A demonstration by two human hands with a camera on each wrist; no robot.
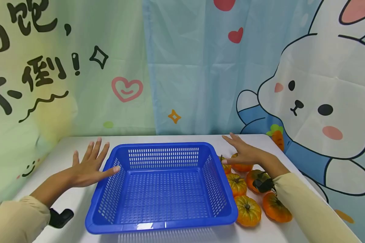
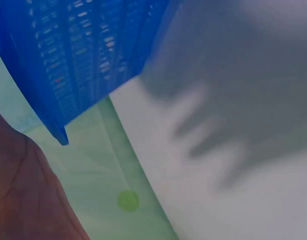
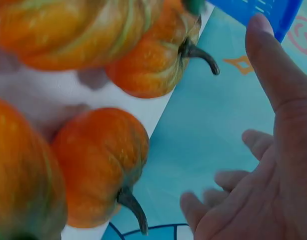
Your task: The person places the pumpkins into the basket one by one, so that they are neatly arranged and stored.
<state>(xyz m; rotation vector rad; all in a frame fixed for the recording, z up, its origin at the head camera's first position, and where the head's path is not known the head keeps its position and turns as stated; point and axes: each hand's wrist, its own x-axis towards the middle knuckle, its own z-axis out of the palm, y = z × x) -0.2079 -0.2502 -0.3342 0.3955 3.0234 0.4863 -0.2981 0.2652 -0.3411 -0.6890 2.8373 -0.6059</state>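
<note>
A blue plastic basket (image 1: 164, 222) with slotted walls sits on the white table, nothing inside it. My left hand (image 1: 89, 165) hovers at its left rim, fingers spread, thumb over the edge. Past the right rim my right hand (image 1: 243, 152) is held with fingers stretched out, above several small orange pumpkins (image 1: 247, 211). Neither hand holds anything. In the right wrist view the fingers (image 3: 273, 65) are apart from the pumpkins (image 3: 101, 165), whose dark curved stems show. The left wrist view has the basket wall (image 2: 93, 55) and part of the palm (image 2: 28, 190).
The white table (image 1: 70, 209) ends at the back against a printed curtain (image 1: 182, 67) with a rabbit, hearts and lettering. Pumpkins stand close along the basket's right side, partly behind my right hand and sleeve. Dark wrist straps show at both cuffs.
</note>
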